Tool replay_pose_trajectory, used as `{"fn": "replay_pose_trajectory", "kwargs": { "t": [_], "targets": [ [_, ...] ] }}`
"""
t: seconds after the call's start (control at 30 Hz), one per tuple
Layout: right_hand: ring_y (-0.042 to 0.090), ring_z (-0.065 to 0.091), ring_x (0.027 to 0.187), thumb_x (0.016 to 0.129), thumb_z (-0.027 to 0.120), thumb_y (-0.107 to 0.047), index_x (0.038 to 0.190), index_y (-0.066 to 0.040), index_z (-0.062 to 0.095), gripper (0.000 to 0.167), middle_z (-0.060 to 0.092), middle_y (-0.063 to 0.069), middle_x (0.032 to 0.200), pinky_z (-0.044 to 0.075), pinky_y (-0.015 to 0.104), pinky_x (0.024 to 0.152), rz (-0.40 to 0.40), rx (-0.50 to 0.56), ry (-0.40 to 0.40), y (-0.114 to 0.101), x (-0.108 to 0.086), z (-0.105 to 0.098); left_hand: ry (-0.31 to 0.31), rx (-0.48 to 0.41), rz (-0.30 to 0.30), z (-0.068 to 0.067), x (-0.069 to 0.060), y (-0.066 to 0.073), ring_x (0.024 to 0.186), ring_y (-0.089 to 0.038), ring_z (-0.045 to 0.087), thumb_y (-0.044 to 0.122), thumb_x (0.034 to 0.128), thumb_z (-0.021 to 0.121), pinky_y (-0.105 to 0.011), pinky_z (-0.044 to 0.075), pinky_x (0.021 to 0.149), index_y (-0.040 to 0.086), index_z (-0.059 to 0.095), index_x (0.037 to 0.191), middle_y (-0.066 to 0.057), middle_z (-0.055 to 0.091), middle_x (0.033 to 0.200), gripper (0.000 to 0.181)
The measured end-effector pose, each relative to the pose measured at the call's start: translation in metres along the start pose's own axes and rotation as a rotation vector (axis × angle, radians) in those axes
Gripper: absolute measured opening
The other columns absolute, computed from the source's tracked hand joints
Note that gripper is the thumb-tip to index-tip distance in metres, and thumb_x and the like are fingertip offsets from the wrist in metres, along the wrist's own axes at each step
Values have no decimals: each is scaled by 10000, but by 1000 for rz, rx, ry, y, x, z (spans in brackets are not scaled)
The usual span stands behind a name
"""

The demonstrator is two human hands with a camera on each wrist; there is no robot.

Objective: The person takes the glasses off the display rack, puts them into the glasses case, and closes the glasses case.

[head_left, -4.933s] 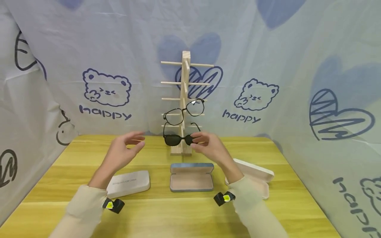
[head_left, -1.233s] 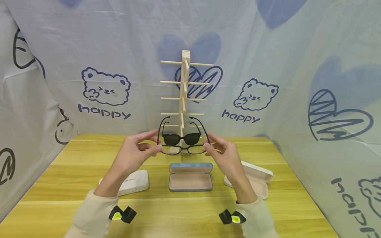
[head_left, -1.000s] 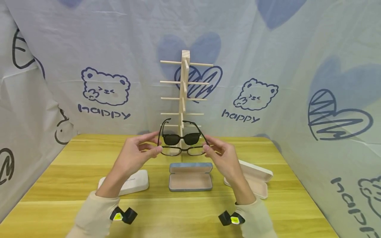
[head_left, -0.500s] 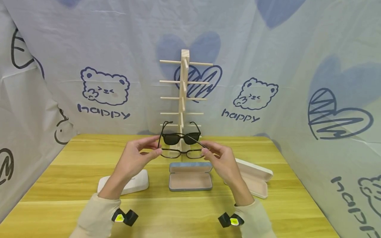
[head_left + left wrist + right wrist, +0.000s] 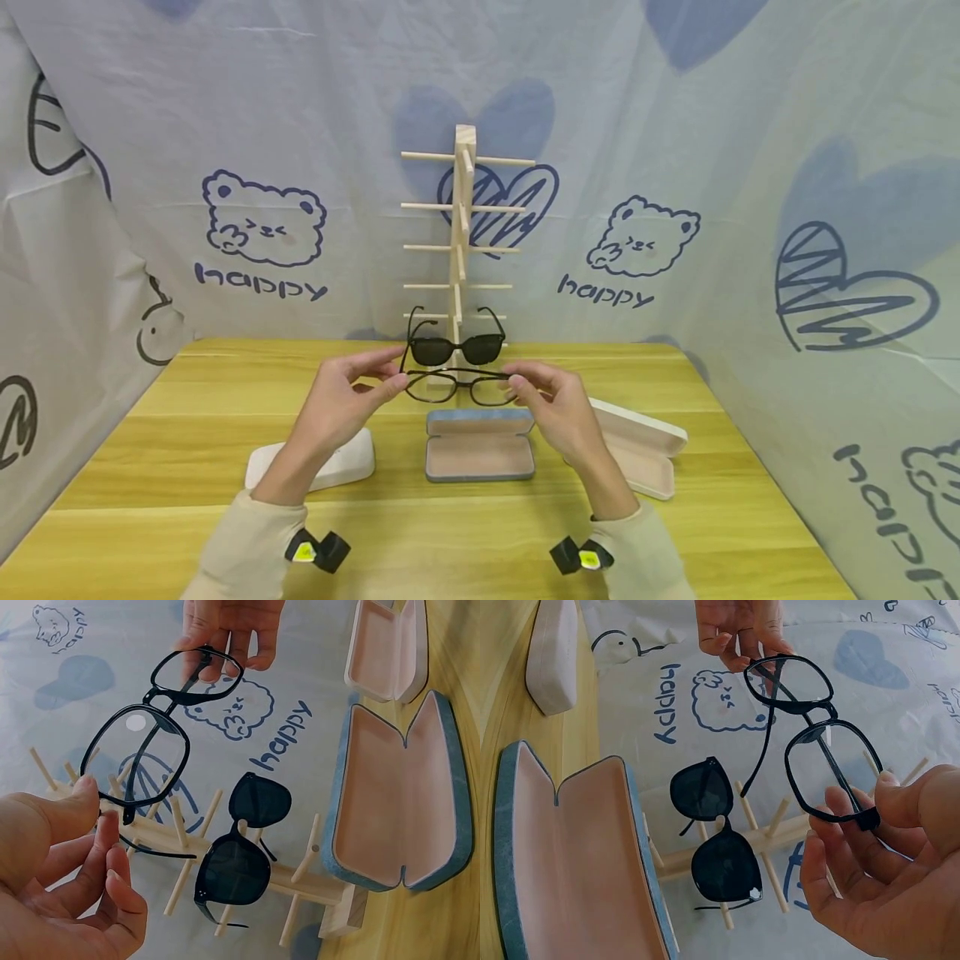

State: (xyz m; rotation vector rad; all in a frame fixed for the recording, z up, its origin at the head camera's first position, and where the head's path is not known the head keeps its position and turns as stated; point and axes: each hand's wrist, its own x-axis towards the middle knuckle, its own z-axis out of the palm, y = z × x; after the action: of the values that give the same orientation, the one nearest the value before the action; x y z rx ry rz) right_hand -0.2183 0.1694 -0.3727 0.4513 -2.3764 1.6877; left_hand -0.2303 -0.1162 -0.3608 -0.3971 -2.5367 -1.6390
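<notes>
My left hand (image 5: pixel 345 390) and right hand (image 5: pixel 551 404) pinch the two ends of black-framed eyeglasses (image 5: pixel 464 384) with clear lenses, in front of a wooden display stand (image 5: pixel 462 196). The temple on the right-hand side lies folded across behind the lenses. On the left-hand side the other temple (image 5: pixel 763 754) sticks out toward the stand. Dark sunglasses (image 5: pixel 432 352) hang low on the stand, just behind the eyeglasses. Below the held pair sits a blue glasses case (image 5: pixel 480 461), its lid up and its pink lining showing.
A closed white glasses case (image 5: pixel 351 463) lies at the left, partly behind my left forearm. At the right an open white case (image 5: pixel 645 435) is partly covered by my right arm. Wooden pegs (image 5: pixel 501 161) stick out from the stand. A printed curtain (image 5: pixel 337 100) hangs behind the table.
The eyeglasses, earlier hanging tilted on the stand, are now in both hands, lower and off it. My right hand's side temple has swung inward behind the lenses.
</notes>
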Motion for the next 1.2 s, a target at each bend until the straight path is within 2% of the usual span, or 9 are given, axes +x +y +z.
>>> {"fn": "replay_pose_trajectory", "kwargs": {
  "t": [0.13, 0.27, 0.4, 0.53, 0.7, 0.83, 1.0, 1.1, 1.2],
  "targets": [
    [286, 731, 925, 1042, 608, -110, 1195, 12, 719, 225, 753, 220, 1096, 610, 254, 856, -11, 0, -7, 0, -1, 1, 3, -8, -12, 1, -2, 0, 1113, -211, 665, 257, 987, 721, -243, 560, 915, 131, 654, 1402, -105, 734, 1169, 438],
    [291, 730, 930, 1041, 611, -109, 1189, 14, 720, 222, 758, 219, 1067, 615, 251, 848, -11, 10, -24, 0, -1, 1, -16, -38, -55, 2, -4, 0, 1193, -244, 645, 283, 1005, 696, -396, 534, 1035, 146, 643, 1415, -108, 713, 1241, 436],
    [242, 731, 926, 1044, 605, -107, 1200, 31, 711, 233, 758, 228, 1066, 621, 256, 848, -20, 9, -42, 0, -1, 2, -23, -68, -84, 3, -5, -2, 1244, -258, 616, 287, 1012, 685, -484, 493, 1108, 148, 634, 1425, -114, 691, 1283, 439],
    [223, 729, 923, 1047, 600, -111, 1209, 32, 706, 241, 760, 226, 1069, 625, 274, 852, -26, -4, -51, 0, -1, 2, -24, -97, -79, 3, -5, -6, 1224, -233, 607, 267, 1012, 685, -415, 520, 1066, 141, 646, 1411, -113, 694, 1290, 420],
    [279, 727, 926, 1053, 594, -124, 1205, 18, 710, 239, 763, 212, 1058, 616, 266, 840, -17, -24, -41, 0, -1, 3, -35, -121, -57, 5, -5, -10, 1166, -166, 608, 226, 1012, 683, -304, 515, 993, 123, 665, 1386, -111, 702, 1300, 388],
    [302, 717, 952, 1054, 589, -124, 1200, 6, 713, 231, 757, 205, 1059, 606, 266, 843, 8, -37, -26, 1, -1, 4, -52, -140, -53, 6, -5, -11, 1209, -192, 608, 213, 1019, 672, -385, 510, 1060, 114, 668, 1380, -114, 684, 1354, 375],
    [265, 684, 1026, 1050, 606, -158, 1196, -43, 734, 226, 743, 154, 1163, 575, 264, 853, 32, -89, 6, 2, -1, 4, -71, -154, -51, 9, -7, -13, 1317, -276, 576, 206, 1028, 657, -526, 460, 1152, 99, 664, 1382, -118, 641, 1435, 371],
    [238, 659, 1073, 1043, 622, -182, 1191, -68, 745, 223, 727, 121, 1233, 563, 276, 872, 36, -117, 22, 3, -1, 4, -73, -152, -38, 11, -7, -15, 1328, -291, 573, 192, 1030, 650, -526, 467, 1147, 88, 672, 1370, -125, 640, 1437, 356],
    [239, 646, 1111, 1041, 629, -197, 1182, -76, 751, 222, 722, 111, 1250, 559, 292, 898, 37, -124, 35, 4, -2, 3, -76, -153, -24, 13, -7, -16, 1313, -294, 586, 172, 1031, 644, -453, 510, 1102, 71, 679, 1356, -133, 653, 1418, 342]
  ]
}}
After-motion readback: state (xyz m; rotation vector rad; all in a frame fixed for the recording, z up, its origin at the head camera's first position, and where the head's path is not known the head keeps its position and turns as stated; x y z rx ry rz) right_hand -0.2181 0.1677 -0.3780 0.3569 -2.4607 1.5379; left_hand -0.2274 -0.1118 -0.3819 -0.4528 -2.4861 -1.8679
